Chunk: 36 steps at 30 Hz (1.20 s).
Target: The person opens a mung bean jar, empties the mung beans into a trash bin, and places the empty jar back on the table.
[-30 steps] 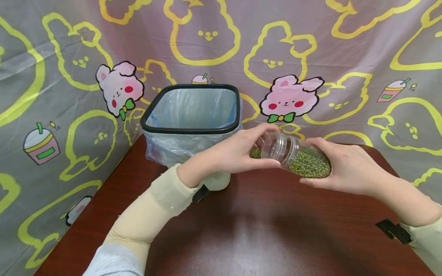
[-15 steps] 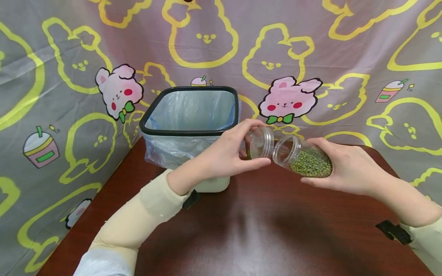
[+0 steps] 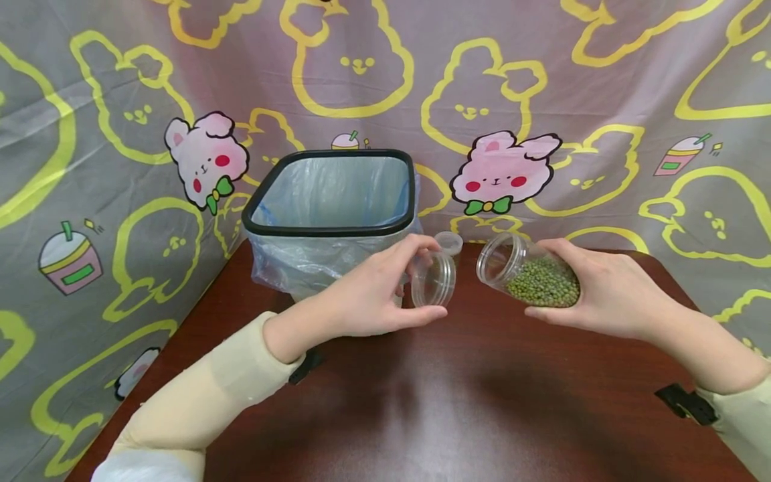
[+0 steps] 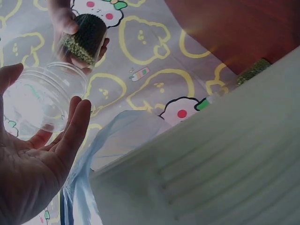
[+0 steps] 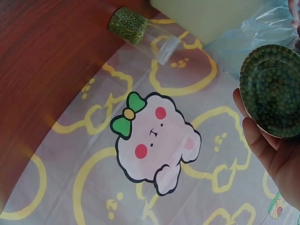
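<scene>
My left hand (image 3: 367, 288) holds a clear plastic jar (image 3: 442, 284) on its side, its threaded mouth facing right; I see no beans in it. Across a gap, my right hand (image 3: 608, 288) grips a second clear jar (image 3: 501, 258) by its base end. This one is tilted with its uncovered mouth to the left, and green mung beans (image 3: 545, 282) lie toward its base. The right wrist view shows the beans through the round bottom of this jar (image 5: 269, 91). Behind my left hand stands a slimmer clear container (image 3: 449, 242) with a whitish cap, partly filled with beans (image 5: 129, 26).
A bin (image 3: 328, 231) with a black rim and a bluish plastic liner stands at the back left, close to my left hand. The dark red-brown table (image 3: 482, 415) lies below both hands. A patterned cloth (image 3: 385, 80) hangs behind and at the sides.
My left hand has moved left and down with its jar. The two jar mouths, close together before, now stand apart, and the slim capped container shows between them. My right hand has barely moved.
</scene>
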Motion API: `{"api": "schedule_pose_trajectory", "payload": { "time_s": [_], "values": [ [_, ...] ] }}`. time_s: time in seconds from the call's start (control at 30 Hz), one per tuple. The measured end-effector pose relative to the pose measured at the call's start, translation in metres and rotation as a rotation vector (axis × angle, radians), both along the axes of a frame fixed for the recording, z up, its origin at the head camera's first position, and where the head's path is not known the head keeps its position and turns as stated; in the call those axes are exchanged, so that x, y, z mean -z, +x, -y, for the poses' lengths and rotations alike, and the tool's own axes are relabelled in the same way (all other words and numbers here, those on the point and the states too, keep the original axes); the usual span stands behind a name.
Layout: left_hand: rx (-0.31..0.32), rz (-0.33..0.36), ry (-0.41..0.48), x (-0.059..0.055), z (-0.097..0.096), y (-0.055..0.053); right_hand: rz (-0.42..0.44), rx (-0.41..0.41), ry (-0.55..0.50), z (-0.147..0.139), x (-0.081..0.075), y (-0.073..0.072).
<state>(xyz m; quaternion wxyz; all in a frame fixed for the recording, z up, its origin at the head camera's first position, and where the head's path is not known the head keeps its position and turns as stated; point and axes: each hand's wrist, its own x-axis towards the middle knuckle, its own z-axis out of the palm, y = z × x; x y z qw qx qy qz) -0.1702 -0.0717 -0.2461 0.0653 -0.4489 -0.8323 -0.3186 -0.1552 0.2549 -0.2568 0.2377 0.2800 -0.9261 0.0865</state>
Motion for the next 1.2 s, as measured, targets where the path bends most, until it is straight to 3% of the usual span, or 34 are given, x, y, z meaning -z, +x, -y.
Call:
{"api": "schedule_pose_trajectory", "payload": {
  "time_s": [0.27,0.4,0.57,0.73,0.9,1.2],
  "values": [
    [0.040,0.004,-0.191,0.017,0.008,0.004,0.000,0.008,-0.013,-0.001,0.000,-0.001],
    [0.065,-0.045,-0.309,0.029,0.012,0.009,-0.003,-0.002,-0.012,-0.001,0.001,-0.002],
    [0.090,-0.078,-0.397,0.041,0.012,0.015,0.003,-0.005,-0.011,-0.001,0.001,-0.001],
    [0.100,-0.119,-0.491,0.054,0.006,0.017,0.012,0.010,-0.023,0.002,0.000,-0.001],
    [0.097,-0.202,-0.589,0.070,-0.003,0.018,0.007,0.006,-0.013,0.002,0.001,0.000],
    [0.084,-0.299,-0.683,0.092,-0.023,0.011,0.007,0.001,-0.008,0.003,0.003,0.000]
  ]
}}
